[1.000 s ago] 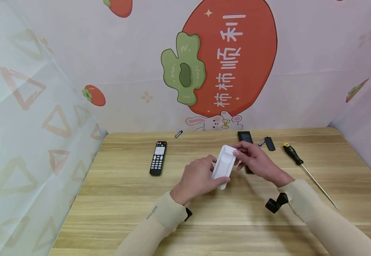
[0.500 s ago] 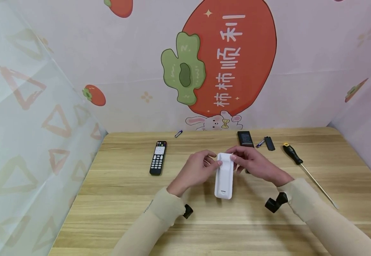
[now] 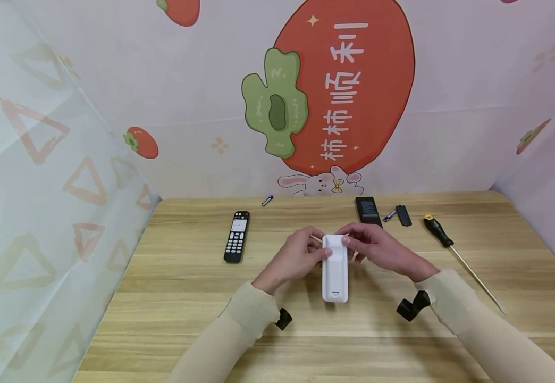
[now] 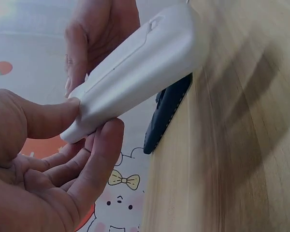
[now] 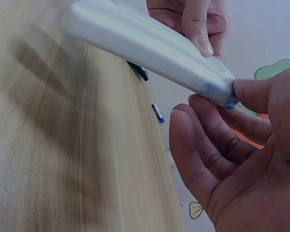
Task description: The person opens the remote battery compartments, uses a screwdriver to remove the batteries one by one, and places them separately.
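Observation:
A white remote control (image 3: 336, 276) is held up off the wooden table in front of me, its recessed back turned up. My left hand (image 3: 294, 255) pinches the far left edge, thumb on top. At the far right corner, my right hand (image 3: 378, 247) grips it between thumb and fingers. The left wrist view shows the remote's smooth side and a seam along its back, with the left fingertips underneath. A bluish end of the remote (image 5: 150, 46) shows between the right thumb and fingers in the right wrist view. Its key side is hidden.
To the left lies a black remote (image 3: 236, 236) with keys up; a battery (image 3: 267, 200) lies near the wall. Beyond my right hand are a face-down black remote (image 3: 367, 210), another battery (image 3: 389, 215) and a black battery cover (image 3: 403, 215). A long screwdriver (image 3: 437, 230) lies at right.
The white remote has swung from a slant to nearly straight and come slightly nearer me. My left hand has shifted its grip from the near end to the far left edge.

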A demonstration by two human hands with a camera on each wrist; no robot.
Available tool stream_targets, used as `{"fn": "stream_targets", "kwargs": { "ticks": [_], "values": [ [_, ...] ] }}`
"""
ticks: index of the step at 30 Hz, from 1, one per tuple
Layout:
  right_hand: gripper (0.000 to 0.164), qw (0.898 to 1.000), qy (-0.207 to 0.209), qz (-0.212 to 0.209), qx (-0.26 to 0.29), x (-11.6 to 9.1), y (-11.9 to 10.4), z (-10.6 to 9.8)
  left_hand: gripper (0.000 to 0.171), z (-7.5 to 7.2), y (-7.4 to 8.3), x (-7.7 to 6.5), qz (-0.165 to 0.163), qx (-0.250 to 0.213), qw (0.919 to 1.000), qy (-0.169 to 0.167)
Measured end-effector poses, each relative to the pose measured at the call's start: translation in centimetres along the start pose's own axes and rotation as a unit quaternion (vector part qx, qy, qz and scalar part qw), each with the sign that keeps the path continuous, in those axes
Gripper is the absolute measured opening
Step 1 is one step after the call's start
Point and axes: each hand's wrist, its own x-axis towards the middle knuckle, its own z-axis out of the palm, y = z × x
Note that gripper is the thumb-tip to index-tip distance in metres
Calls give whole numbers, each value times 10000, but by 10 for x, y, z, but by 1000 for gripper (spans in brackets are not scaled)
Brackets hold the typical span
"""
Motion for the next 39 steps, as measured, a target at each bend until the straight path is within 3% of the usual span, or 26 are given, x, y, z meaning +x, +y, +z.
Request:
{"fn": "stream_targets", "kwargs": {
  "ticks": [5,12,19,33,39],
  "values": [
    [33,9996,97,171,-183,-2,2,-2,32,1,-2,5,-172,51,9997,170],
    [40,9956,471,489,-652,-7,8,-4,36,1,-14,19,-679,278,9963,443],
    [40,9946,525,410,-801,-10,12,-7,37,3,-20,31,-1036,601,9910,589],
    [37,9963,299,337,-735,-10,13,-4,31,7,-25,41,-1163,603,9894,623],
    [38,9967,271,348,-676,-11,13,-3,21,7,-26,43,-1163,906,9872,611]
  ]
}}
